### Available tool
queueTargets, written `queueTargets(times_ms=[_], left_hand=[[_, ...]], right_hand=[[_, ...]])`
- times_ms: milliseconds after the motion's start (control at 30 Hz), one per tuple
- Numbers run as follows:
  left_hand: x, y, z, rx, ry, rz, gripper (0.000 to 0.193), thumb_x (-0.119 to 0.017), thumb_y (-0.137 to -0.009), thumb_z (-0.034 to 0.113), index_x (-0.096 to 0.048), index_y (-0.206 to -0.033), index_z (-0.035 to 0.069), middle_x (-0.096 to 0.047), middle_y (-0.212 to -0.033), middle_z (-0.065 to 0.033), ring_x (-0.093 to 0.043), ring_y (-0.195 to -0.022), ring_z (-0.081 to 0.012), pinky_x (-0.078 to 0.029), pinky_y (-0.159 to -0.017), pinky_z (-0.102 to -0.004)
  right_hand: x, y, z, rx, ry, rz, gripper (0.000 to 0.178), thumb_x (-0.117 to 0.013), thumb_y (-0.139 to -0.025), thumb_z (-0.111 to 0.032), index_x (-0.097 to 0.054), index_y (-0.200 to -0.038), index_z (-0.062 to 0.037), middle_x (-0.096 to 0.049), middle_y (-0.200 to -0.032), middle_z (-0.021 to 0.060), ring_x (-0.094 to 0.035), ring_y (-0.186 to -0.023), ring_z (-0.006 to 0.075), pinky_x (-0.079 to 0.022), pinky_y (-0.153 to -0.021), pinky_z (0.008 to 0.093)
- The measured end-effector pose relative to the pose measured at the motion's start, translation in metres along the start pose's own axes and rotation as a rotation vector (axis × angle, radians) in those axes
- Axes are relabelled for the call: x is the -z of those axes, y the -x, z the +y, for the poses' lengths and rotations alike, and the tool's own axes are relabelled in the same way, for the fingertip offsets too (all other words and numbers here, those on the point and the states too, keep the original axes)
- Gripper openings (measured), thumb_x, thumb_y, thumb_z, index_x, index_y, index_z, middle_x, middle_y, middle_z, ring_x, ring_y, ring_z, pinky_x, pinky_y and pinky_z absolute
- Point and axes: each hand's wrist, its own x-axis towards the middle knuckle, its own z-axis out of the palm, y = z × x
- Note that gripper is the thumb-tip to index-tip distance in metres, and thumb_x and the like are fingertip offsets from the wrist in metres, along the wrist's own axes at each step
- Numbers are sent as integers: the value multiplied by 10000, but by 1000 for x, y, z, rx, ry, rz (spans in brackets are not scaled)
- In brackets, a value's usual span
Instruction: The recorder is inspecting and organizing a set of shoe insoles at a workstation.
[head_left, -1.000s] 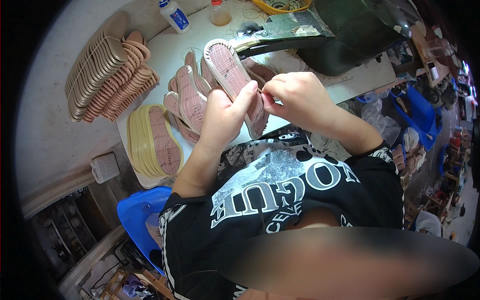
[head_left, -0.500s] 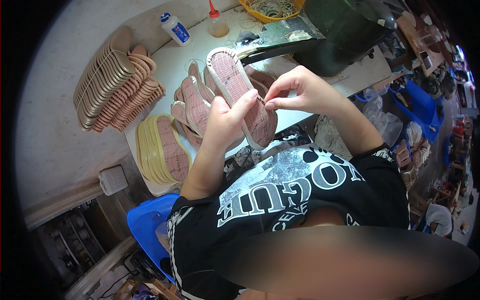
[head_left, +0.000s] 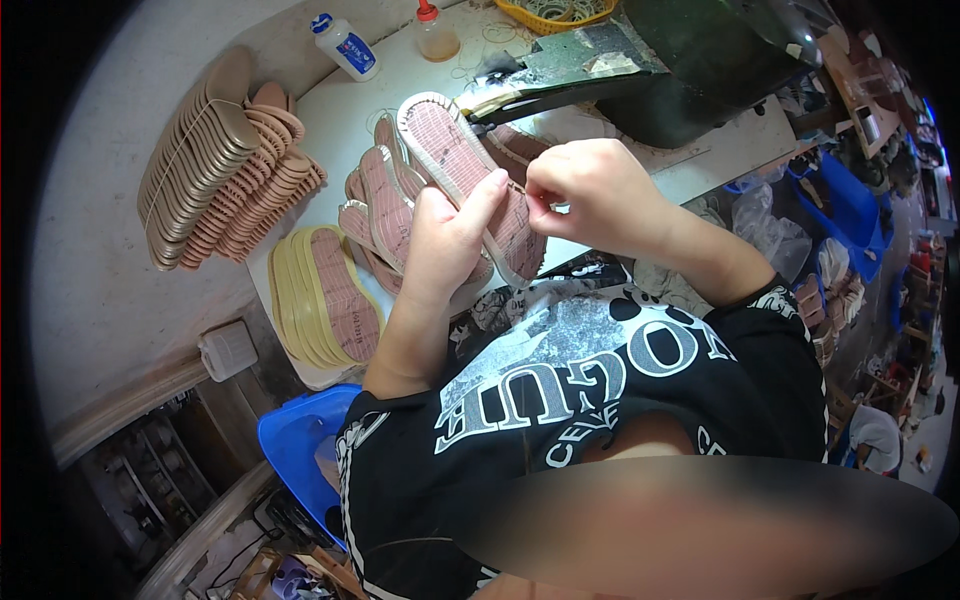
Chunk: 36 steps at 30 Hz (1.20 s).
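My left hand (head_left: 443,238) is closed round a shoe insole (head_left: 440,135), its thumb across the pinkish, grid-marked face. The insole has a pale rim around its upper end and is held tilted above the table. At its right edge my right hand (head_left: 598,192) is closed, thumb and fingertips pinched together by the rim; whatever they grip is too small to make out. Similar pink insoles (head_left: 387,205) lie in a loose pile just behind my left hand. Beside them, a row of yellow-edged insoles (head_left: 342,300) leans together at the table's left corner.
Tied stacks of metallic-brown and pink soles (head_left: 200,165) rest against the wall. Along the table's (head_left: 400,95) back stand a white bottle (head_left: 347,50), a red-tipped squeeze bottle (head_left: 437,38) and a yellow basket (head_left: 570,22). A dark machine-like piece (head_left: 570,75) juts toward my hands. Blue bins (head_left: 300,430) stand below.
My right hand has turned and its fingers have curled in tighter at the insole's edge. The insole and my left hand have shifted slightly left in the picture.
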Motion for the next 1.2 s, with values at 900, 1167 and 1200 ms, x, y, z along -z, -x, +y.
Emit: queueTargets(times_ms=[900,1167,1200], left_hand=[[28,-105,-22,-303,-528,365,381,-770,-695,338,-685,-873,11,-534,-1013,-146,-512,-944,-256,-419,-856,-363],[28,-142,-27,-173,-295,315,366,-735,-718,319,-678,-816,-29,-595,-971,-196,-520,-986,-314,-415,-875,-398],[30,-145,-26,-170,-361,326,389,-730,-716,333,-673,-815,-38,-592,-974,-199,-533,-964,-305,-427,-856,-391]], right_hand=[[-46,32,2,-698,-1626,43,332,-484,-974,-310,-545,-1118,-17,-671,-901,132,-653,-682,131,-481,-525,201],[-43,15,19,-697,-1529,160,327,-510,-958,-308,-583,-1024,3,-682,-807,121,-618,-555,78,-418,-448,147],[-44,10,19,-693,-1527,156,327,-510,-958,-308,-583,-1024,3,-682,-807,121,-618,-555,78,-418,-448,147]])
